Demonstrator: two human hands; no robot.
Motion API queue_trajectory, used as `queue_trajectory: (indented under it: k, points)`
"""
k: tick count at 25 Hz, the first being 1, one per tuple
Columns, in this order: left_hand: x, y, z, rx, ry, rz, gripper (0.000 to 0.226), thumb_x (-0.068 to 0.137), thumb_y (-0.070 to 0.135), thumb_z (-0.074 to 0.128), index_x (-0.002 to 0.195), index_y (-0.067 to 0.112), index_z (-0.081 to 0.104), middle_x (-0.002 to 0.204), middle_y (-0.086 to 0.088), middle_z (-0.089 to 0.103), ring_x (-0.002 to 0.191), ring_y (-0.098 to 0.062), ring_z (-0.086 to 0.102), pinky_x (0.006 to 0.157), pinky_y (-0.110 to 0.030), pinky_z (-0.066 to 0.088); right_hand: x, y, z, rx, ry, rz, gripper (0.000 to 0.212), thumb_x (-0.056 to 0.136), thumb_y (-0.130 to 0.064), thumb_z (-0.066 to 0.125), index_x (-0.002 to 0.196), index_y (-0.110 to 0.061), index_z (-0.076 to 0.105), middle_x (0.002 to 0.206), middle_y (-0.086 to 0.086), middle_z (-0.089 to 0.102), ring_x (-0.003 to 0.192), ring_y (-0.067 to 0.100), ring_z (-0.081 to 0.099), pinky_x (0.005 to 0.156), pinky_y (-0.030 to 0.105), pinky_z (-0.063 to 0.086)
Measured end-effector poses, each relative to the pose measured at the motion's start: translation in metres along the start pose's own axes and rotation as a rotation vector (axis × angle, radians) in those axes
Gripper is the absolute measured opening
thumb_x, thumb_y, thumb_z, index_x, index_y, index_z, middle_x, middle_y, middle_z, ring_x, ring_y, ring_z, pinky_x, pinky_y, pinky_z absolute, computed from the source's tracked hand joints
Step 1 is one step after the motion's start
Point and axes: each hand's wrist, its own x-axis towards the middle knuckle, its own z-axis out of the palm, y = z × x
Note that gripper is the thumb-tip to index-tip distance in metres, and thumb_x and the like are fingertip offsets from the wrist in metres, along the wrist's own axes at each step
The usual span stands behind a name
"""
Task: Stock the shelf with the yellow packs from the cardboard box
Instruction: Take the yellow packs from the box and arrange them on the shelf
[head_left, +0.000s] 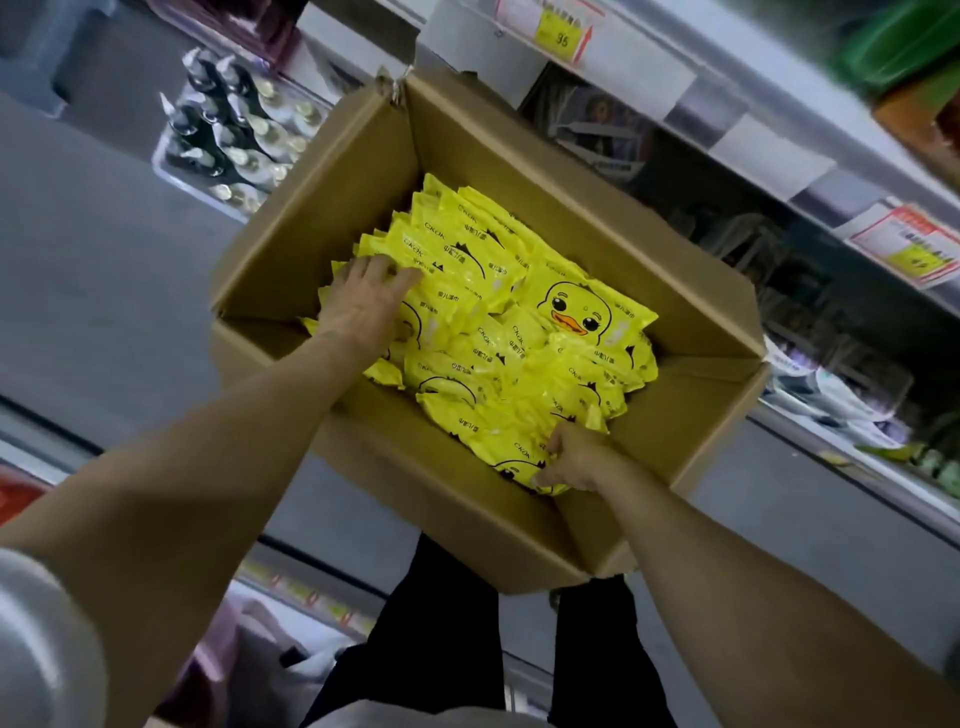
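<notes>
Shelf at right, bottles far left. The cardboard box has raised flaps walling in our yellow packs, jumbled inside; the duck-faced pack lies flat, lengthwise left-right. Our left hand rests spread on them; our right hand seemingly pinches a near pack.

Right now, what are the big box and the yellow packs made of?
The box looks like matte brown cardboard, with creased fold lines at its flaps. The yellow packs look like thin glossy plastic film: they shine and wrinkle. Their contents are hidden.
</notes>
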Motion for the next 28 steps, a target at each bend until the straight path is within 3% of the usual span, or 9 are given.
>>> queue_trajectory:
  k: [4, 9, 14, 16, 20, 22, 24, 26, 28]
  points:
    - [0.002, 0.003, 0.007, -0.042, 0.125, -0.094, 0.067, 0.076, 0.019, 0.081, 0.127, 0.015, 0.037, 0.128, -0.013, 0.041, 0.116, -0.030, 0.045, 0.081, -0.040, 0.053, 0.011, 0.002, 0.022, 0.102, 0.105, -0.021, 0.063, 0.067, -0.036, 0.090, 0.117, -0.022, 0.054, 0.116, 0.002, 0.058, 0.107, 0.025, 0.059, 0.087, 0.034, 0.051]
    - [-0.003, 0.003, 0.010, 0.057, 0.084, -0.074, 0.068, 0.075, 0.035, 0.081, 0.126, 0.013, 0.040, 0.125, -0.014, 0.050, 0.118, -0.033, 0.046, 0.096, -0.048, 0.043, 0.013, 0.003, 0.031, 0.070, 0.190, -0.192, 0.039, 0.072, -0.038, 0.085, 0.070, -0.022, 0.050, 0.089, 0.000, 0.058, 0.084, 0.021, 0.057, 0.064, 0.027, 0.040]
    - [-0.003, 0.003, 0.003, 0.185, 0.112, -0.056, 0.061, 0.079, 0.020, 0.074, 0.129, 0.014, 0.039, 0.126, -0.017, 0.045, 0.117, -0.033, 0.045, 0.101, -0.045, 0.041, -0.015, -0.004, 0.005, 0.474, -0.002, -0.409, 0.023, 0.089, -0.032, 0.072, 0.091, -0.020, 0.052, 0.080, -0.009, 0.052, 0.074, 0.009, 0.048, 0.068, 0.029, 0.041]
    - [-0.006, 0.010, 0.002, 0.229, 0.019, -0.039, 0.055, 0.083, 0.010, 0.069, 0.129, 0.011, 0.039, 0.125, -0.014, 0.048, 0.114, -0.030, 0.051, 0.093, -0.040, 0.047, -0.028, -0.008, -0.008, 0.646, -0.034, -0.391, 0.022, 0.094, -0.029, 0.066, 0.111, -0.021, 0.053, 0.089, -0.015, 0.056, 0.080, -0.001, 0.052, 0.067, 0.015, 0.045]
    - [-0.015, 0.012, -0.007, 0.165, -0.139, -0.014, 0.048, 0.088, 0.010, 0.064, 0.130, 0.016, 0.042, 0.111, -0.012, 0.059, 0.102, -0.030, 0.059, 0.078, -0.038, 0.051, -0.038, -0.005, -0.014, 0.812, -0.031, -0.393, 0.064, 0.089, -0.041, 0.070, 0.143, -0.019, 0.044, 0.124, -0.006, 0.061, 0.112, 0.012, 0.059, 0.090, 0.020, 0.047]
    - [-0.025, 0.013, -0.024, 0.019, -0.140, -0.012, 0.049, 0.089, 0.022, 0.068, 0.134, 0.023, 0.049, 0.118, -0.014, 0.060, 0.108, -0.033, 0.057, 0.084, -0.038, 0.050, -0.043, 0.003, -0.012, 0.835, -0.007, -0.425, 0.094, 0.074, -0.050, 0.081, 0.150, -0.022, 0.036, 0.146, -0.005, 0.048, 0.128, 0.016, 0.048, 0.106, 0.034, 0.040]
    - [-0.037, 0.021, -0.045, -0.176, -0.119, -0.040, 0.059, 0.085, 0.035, 0.073, 0.138, 0.022, 0.050, 0.128, -0.015, 0.058, 0.118, -0.034, 0.053, 0.093, -0.040, 0.047, -0.052, 0.009, -0.015, 0.849, 0.008, -0.443, 0.094, 0.069, -0.045, 0.087, 0.147, -0.022, 0.040, 0.146, -0.009, 0.045, 0.131, 0.014, 0.045, 0.107, 0.031, 0.037]
    - [-0.057, 0.039, -0.072, -0.401, -0.078, -0.060, 0.053, 0.081, 0.037, 0.077, 0.124, 0.008, 0.062, 0.112, -0.019, 0.065, 0.110, -0.035, 0.056, 0.086, -0.037, 0.047, -0.067, 0.020, -0.022, 0.878, 0.042, -0.501, 0.065, 0.071, -0.035, 0.088, 0.125, -0.025, 0.052, 0.126, -0.013, 0.054, 0.121, 0.010, 0.051, 0.098, 0.025, 0.039]
    - [-0.080, 0.064, -0.100, -0.568, -0.056, -0.091, 0.033, 0.078, 0.035, 0.080, 0.084, 0.007, 0.064, 0.073, -0.012, 0.059, 0.081, -0.029, 0.056, 0.062, -0.030, 0.042, -0.082, 0.037, -0.032, 0.886, 0.113, -0.573, 0.083, 0.056, -0.045, 0.094, 0.126, -0.018, 0.057, 0.126, -0.009, 0.061, 0.122, 0.015, 0.057, 0.100, 0.032, 0.047]
